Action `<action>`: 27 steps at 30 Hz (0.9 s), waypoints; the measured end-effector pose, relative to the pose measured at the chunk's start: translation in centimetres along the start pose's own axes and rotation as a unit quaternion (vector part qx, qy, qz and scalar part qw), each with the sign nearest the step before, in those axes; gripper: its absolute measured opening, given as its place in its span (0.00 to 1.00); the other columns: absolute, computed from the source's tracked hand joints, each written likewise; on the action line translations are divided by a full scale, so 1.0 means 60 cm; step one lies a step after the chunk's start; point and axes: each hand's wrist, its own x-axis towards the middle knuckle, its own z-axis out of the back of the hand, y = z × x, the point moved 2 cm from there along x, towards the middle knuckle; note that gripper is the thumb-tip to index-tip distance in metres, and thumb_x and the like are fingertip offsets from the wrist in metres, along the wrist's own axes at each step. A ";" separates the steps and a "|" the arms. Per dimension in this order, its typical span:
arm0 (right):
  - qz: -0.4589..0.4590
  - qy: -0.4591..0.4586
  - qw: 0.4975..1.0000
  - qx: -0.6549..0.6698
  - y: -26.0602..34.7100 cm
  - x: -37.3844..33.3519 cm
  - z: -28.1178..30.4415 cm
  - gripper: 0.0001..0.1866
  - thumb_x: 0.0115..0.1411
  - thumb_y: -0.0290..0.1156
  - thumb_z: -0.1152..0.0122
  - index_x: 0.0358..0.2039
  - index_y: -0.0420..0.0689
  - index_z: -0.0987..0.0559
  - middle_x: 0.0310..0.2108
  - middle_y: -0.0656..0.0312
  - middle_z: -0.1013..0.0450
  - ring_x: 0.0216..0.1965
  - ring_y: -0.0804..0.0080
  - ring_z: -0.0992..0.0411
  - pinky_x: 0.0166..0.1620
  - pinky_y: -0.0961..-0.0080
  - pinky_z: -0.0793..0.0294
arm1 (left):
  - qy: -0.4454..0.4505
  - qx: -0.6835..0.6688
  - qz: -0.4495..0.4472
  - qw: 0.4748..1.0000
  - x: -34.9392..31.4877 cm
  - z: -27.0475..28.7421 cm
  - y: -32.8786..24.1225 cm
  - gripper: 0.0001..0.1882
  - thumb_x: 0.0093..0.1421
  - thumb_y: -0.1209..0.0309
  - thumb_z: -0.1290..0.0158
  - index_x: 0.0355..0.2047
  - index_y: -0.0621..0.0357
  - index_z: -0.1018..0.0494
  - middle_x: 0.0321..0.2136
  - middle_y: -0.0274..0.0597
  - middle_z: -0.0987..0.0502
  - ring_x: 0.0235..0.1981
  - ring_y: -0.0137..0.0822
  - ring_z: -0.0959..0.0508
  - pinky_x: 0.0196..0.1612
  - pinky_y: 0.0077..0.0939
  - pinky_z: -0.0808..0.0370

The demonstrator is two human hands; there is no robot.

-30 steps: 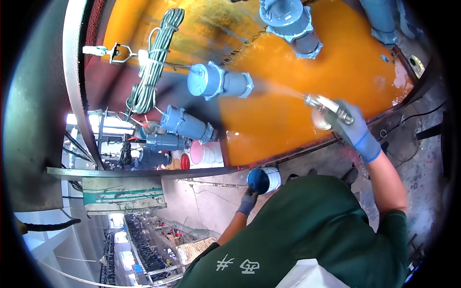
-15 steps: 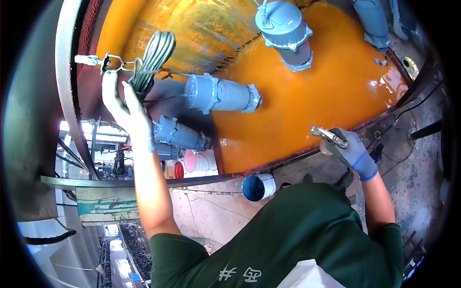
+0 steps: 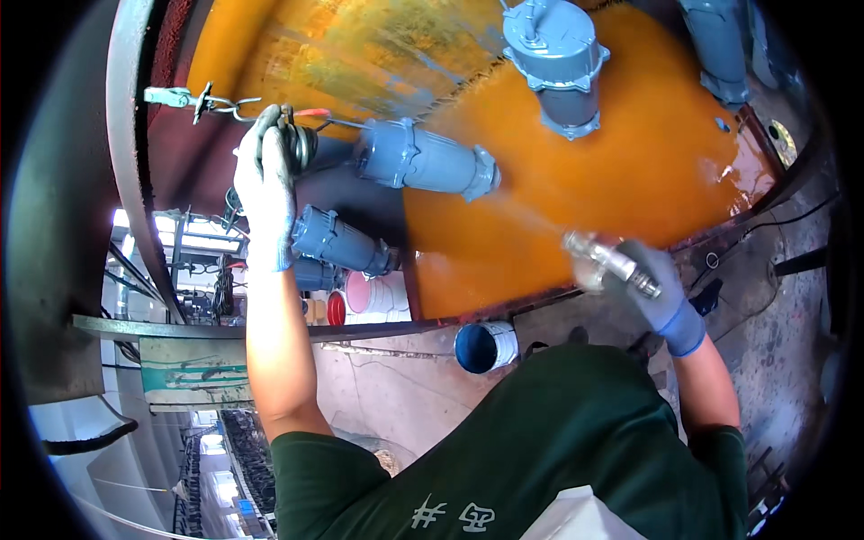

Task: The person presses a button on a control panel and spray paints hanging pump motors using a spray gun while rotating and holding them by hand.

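My gloved left hand is closed round a dark coil of cable, close to a metal hanging hook. From that side a blue-grey cylindrical motor hangs beside the coil, its free end pointing right. In my gloved right hand is a metal spray gun, gripped with its nozzle toward the motor. A faint mist runs from the nozzle to the motor's end. Parts of the right hand and the gun's cup are smeared by motion.
Behind is an orange-coated booth surface. Other blue-grey motors hang at the far side, with another nearer left. A blue-lined bucket stands on the floor, near pink and red paint pails. A dark rail crosses in front.
My left hand has shifted right and now wraps the coil, which has turned. The hanging motor has swung slightly right. The spray gun has tilted and moved slightly left, and mist now leaves it.
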 end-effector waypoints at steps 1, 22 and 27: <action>0.077 0.053 0.994 -0.054 0.010 0.010 -0.009 0.13 0.63 0.29 0.30 0.47 0.40 0.19 0.36 0.51 0.19 0.40 0.64 0.17 0.42 0.65 0.22 | 0.007 -0.003 0.008 1.000 -0.005 0.002 0.000 0.19 0.76 0.69 0.51 0.61 0.64 0.23 0.57 0.51 0.19 0.58 0.40 0.21 0.66 0.35 0.29; 0.005 0.119 0.992 -0.042 0.162 0.141 -0.028 0.08 0.66 0.27 0.31 0.42 0.38 0.20 0.30 0.67 0.25 0.32 0.81 0.29 0.38 0.76 0.27 | -0.085 0.109 -0.029 0.990 -0.130 0.146 0.181 0.19 0.67 0.80 0.48 0.58 0.65 0.23 0.60 0.51 0.23 0.62 0.46 0.25 0.67 0.38 0.30; -0.055 -0.017 0.997 0.044 0.161 0.150 -0.025 0.09 0.68 0.29 0.32 0.44 0.38 0.19 0.30 0.69 0.24 0.32 0.86 0.30 0.35 0.80 0.29 | -0.110 0.164 0.042 0.979 -0.136 0.200 0.309 0.23 0.66 0.81 0.48 0.62 0.65 0.25 0.61 0.51 0.26 0.63 0.45 0.26 0.69 0.38 0.32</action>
